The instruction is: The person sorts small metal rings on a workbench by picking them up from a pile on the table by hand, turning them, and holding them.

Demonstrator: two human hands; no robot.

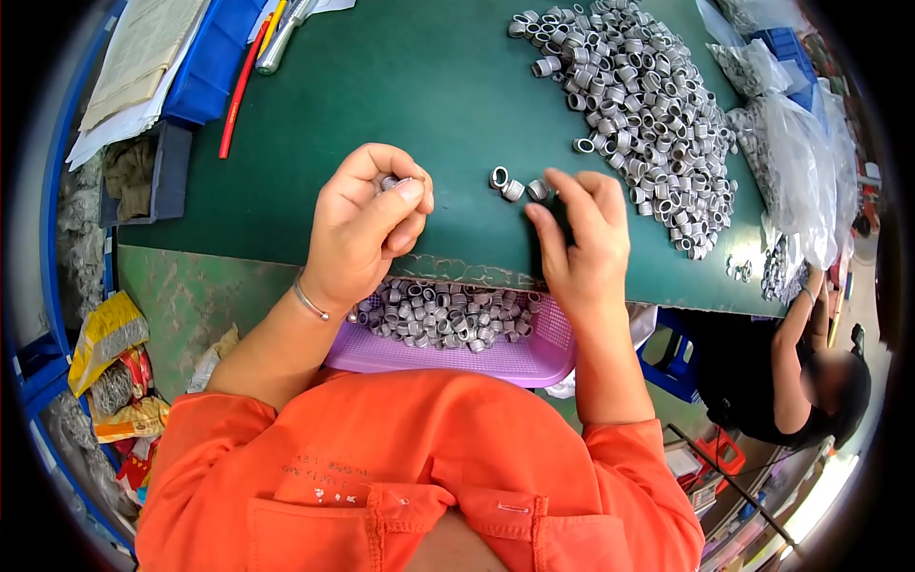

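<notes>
My left hand [367, 219] is closed round a small grey metal ring, of which only a part shows between thumb and fingers. My right hand [586, 234] is open, thumb and forefinger apart beside a grey ring [538, 190] on the green table [381, 86]. Two more rings, one tilted [498, 177] and one lying next to it [513, 191], are just left of that one. A large heap of similar rings [648, 114] spreads over the table's right part. Below the table edge, a purple basket [419, 360] holds many rings.
At the back left are a red pencil [232, 110], a blue tray [212, 71], papers [133, 76] and a grey bin [172, 172]. Plastic bags of parts [796, 162] stand at the right edge, near another person [762, 372]. Yellow bags [110, 343] lie lower left.
</notes>
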